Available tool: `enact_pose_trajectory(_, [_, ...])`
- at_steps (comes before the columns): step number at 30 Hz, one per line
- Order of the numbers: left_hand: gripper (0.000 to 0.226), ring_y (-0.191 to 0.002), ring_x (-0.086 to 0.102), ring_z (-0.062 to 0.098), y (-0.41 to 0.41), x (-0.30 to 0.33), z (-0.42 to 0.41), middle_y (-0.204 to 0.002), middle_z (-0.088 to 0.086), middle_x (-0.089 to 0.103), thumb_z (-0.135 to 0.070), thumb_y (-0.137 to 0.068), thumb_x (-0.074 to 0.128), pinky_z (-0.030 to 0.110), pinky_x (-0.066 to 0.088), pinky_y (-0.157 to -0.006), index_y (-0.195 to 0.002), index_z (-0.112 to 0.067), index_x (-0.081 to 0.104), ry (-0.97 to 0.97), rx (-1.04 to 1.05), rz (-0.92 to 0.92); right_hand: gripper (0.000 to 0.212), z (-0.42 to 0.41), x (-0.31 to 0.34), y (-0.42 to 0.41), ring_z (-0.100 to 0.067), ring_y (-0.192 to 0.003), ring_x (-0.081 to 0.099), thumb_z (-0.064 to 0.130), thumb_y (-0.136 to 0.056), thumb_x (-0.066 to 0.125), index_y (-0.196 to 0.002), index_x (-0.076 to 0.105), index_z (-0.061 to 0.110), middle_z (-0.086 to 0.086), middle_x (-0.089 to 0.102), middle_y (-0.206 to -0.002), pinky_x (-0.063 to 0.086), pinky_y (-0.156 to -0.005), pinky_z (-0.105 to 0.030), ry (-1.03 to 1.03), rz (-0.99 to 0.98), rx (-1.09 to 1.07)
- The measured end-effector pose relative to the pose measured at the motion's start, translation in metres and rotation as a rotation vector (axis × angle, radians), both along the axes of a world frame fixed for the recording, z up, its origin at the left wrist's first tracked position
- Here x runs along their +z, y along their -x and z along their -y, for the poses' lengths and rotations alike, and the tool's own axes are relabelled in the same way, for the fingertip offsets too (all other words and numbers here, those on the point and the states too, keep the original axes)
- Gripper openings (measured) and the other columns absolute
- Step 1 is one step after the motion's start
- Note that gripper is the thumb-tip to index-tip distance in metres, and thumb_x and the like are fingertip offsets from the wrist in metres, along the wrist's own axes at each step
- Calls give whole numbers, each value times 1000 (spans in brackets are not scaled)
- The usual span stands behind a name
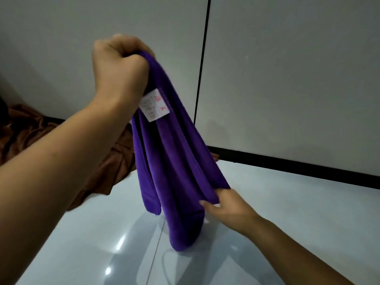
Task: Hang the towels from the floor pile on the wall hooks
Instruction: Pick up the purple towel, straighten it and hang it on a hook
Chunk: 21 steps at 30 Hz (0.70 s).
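Left hand (119, 64) fisted round purple towel (174, 161) top, lifted off floor | right hand (224, 206) pinching lower edge | step: towel picked up | next: find hook, none visible | brown pile (61, 145) remains

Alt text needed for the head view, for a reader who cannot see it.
A left hand grips the top of a purple towel held up near a grey wall, while the right hand pinches its lower edge. Brown towels lie piled on the glossy floor behind.
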<state>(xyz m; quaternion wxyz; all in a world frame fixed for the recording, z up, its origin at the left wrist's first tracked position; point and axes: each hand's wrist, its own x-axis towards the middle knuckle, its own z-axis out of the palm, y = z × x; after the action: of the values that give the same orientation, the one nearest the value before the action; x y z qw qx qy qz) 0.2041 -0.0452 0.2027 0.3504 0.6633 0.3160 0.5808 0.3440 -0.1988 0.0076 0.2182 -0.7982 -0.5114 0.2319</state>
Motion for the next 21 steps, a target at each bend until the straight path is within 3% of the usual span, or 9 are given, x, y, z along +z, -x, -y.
enact_pose_trajectory(3, [37,-56,52,4,13,-26,-19,-58,-9,54,-6,-42,28,19,44,-57,-54,-27,56,66,70,-99,31,21,6,-32,-24,-88,65,37,-94,50,-98,67,11,-9,70,-92,49,-78,-35,10,131,-27])
enact_pose_trajectory(7, [35,-72,54,23,26,-61,-36,-68,-1,54,4,-56,33,27,44,-62,-56,-21,56,230,134,-196,36,38,51,-61,-14,-66,59,45,-88,53,-73,63,14,3,62,-67,44,-67,-32,-75,231,-42])
enact_pose_trajectory(11, [39,-66,53,22,30,-69,-44,-81,10,57,14,-66,35,24,40,-53,-61,-18,59,241,148,-198,37,42,93,-75,-24,-68,55,46,-87,50,-68,55,14,1,55,-63,38,-63,-33,-166,430,-74])
enact_pose_trajectory(14, [35,-71,54,23,27,-64,-42,-76,5,55,14,-64,36,24,41,-55,-71,-9,62,159,143,-194,34,41,119,-80,-34,-79,58,45,-88,42,-74,49,16,-9,57,-74,36,-63,-34,-223,570,-112])
enact_pose_trajectory(17, [37,-61,50,12,25,-57,-39,-70,-4,51,12,-63,36,23,40,-54,-77,-8,63,115,153,-152,36,45,140,-82,-35,-70,56,46,-87,40,-73,48,14,-4,47,-66,29,-58,-32,-348,743,-157])
enact_pose_trajectory(21, [39,-60,49,9,27,-51,-40,-69,-4,53,9,-62,36,19,40,-52,-81,-10,64,88,150,-97,41,53,156,-81,-35,-55,54,40,-93,44,-79,58,4,-15,58,-66,36,-51,-30,-610,985,-174])
